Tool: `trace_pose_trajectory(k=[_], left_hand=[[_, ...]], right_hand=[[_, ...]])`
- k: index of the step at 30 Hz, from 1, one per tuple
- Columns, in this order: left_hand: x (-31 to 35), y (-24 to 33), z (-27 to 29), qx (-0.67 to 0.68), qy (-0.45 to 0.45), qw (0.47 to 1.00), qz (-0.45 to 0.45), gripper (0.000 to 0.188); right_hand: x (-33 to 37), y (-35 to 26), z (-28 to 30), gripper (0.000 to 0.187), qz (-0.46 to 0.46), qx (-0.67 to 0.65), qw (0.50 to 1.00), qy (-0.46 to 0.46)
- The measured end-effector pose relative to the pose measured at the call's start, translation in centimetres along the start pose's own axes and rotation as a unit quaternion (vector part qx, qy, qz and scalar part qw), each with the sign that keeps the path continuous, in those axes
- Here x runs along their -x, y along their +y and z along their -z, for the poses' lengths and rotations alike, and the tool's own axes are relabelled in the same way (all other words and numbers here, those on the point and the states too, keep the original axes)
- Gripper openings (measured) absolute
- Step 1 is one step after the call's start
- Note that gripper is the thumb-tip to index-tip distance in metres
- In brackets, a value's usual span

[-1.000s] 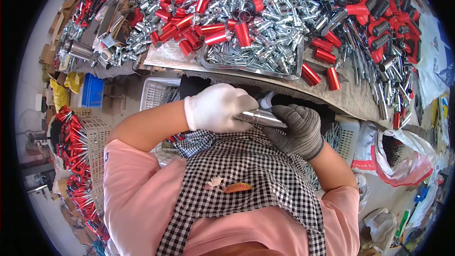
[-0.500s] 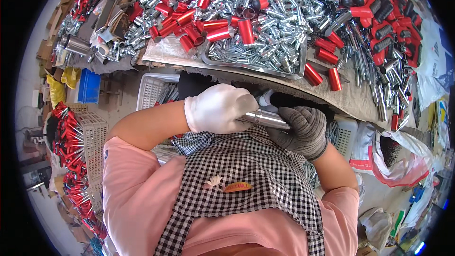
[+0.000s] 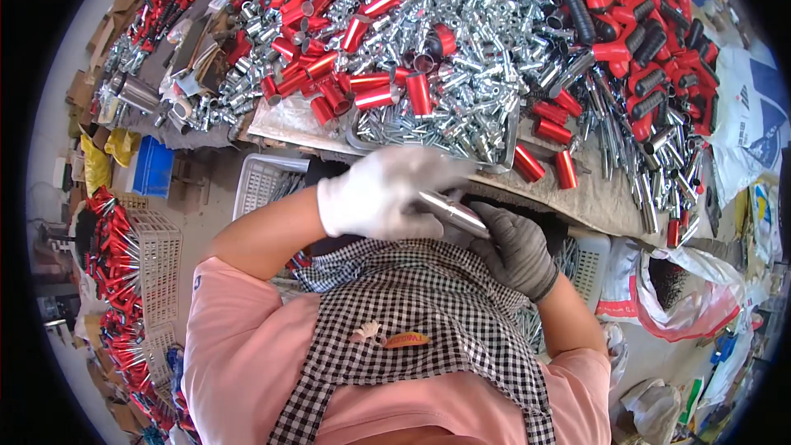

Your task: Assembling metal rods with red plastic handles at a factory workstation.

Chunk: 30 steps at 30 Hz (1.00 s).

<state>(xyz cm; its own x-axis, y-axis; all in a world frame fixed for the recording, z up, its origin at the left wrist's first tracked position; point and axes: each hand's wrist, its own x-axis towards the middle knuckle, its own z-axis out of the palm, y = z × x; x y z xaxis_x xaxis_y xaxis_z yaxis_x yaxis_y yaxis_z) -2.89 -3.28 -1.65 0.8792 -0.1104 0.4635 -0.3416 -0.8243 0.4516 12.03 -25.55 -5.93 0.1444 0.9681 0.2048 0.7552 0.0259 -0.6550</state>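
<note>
L grip (image 3: 381, 194) white glove, R grip (image 3: 515, 249) grey; pink sleeves.

hands (image 3: 449, 218) on metal tube (image 3: 451, 213) before table (image 3: 288, 119) | parts heap (image 3: 461, 41) on table | baskets (image 3: 156, 259) left

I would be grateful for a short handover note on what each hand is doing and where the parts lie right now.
Left hand, in a white glove, grips the shiny silver metal tube from above.
Right hand, in a grey glove, holds the same tube from below, near the chest.
Parts: loose silver metal fittings and red plastic sleeves are heaped on the workbench; black rubber grips lie at its far right.
Done: one tube in hand.
Left: the heaps look large.
</note>
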Motion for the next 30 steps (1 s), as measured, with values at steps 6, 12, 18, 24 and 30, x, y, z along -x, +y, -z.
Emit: trace_pose_trajectory(k=[6, 12, 18, 24, 30], left_hand=[[-4.8, -4.4, 2.9, -0.175, 0.100, 0.907, 0.370, 0.077], [-6.2, -8.2, -0.6, -0.189, 0.103, 0.889, 0.404, 0.072], [-3.1, -6.0, 2.9, 0.489, 0.215, 0.810, 0.244, 0.067], [0.0, -3.9, 2.7, 0.539, 0.194, 0.795, 0.199, 0.078], [1.6, -3.5, 2.6, 0.553, 0.189, 0.790, 0.184, 0.073]], right_hand=[[2.1, 1.2, -0.5, 0.046, -0.145, -0.228, 0.962, 0.049], [1.9, 1.2, -2.2, 0.054, -0.157, -0.460, 0.867, 0.107], [2.0, 1.3, -2.3, 0.061, -0.191, -0.587, 0.781, 0.095], [1.7, 0.8, -2.7, 0.062, -0.199, -0.605, 0.769, 0.056], [2.0, -0.1, -3.3, 0.062, -0.185, -0.620, 0.760, 0.063]])
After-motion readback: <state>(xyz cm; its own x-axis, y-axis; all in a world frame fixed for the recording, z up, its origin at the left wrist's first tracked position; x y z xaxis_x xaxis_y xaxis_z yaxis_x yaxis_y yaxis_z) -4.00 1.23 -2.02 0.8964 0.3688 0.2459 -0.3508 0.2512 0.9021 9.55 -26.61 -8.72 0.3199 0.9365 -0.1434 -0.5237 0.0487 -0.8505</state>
